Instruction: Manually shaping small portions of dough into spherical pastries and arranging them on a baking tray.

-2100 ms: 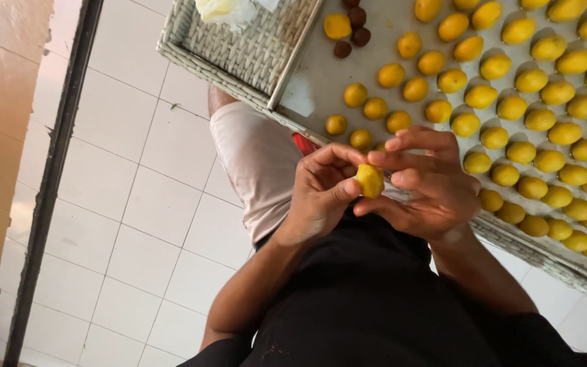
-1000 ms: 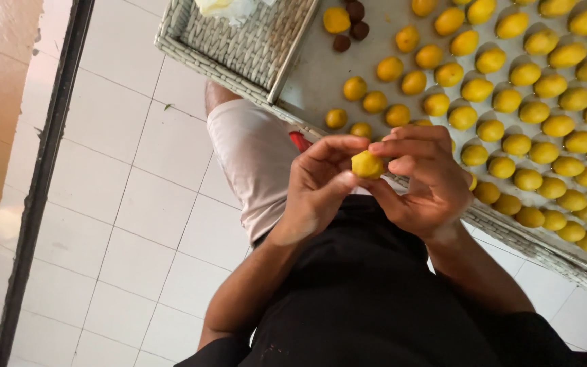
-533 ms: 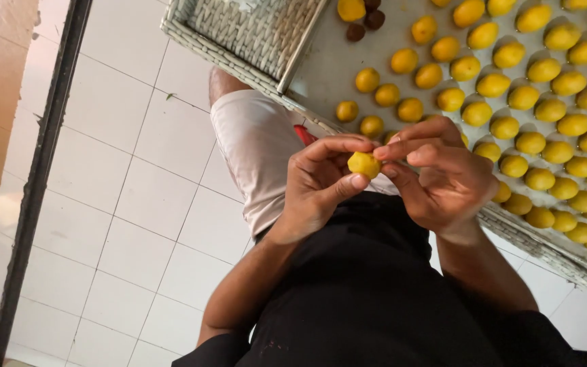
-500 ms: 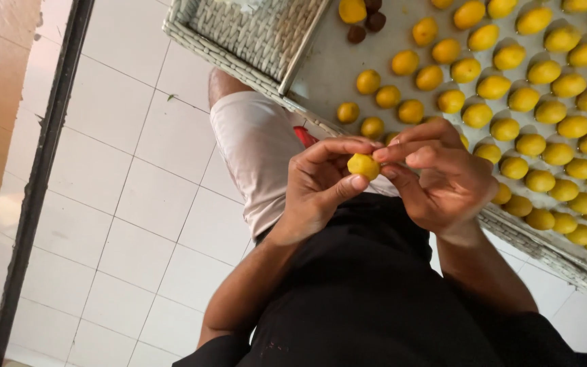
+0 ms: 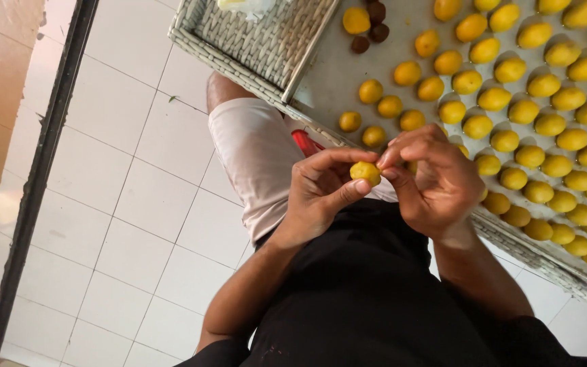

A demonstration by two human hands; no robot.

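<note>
one view only, from a camera worn on the person's head, looking steeply down along the black shirt (image 5: 368, 299) at close range. the frame sits tilted: the white tiled floor (image 5: 123, 204) fills the left, the woven tray (image 5: 253, 41) crosses the top right. no second view shares the scene.

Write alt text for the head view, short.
Both hands pinch one small yellow ball between the fingertips, left hand and right hand meeting over the person's lap. Beyond them a woven tray holds rows of similar yellow balls and a few dark brown ones, above a white tiled floor.
</note>
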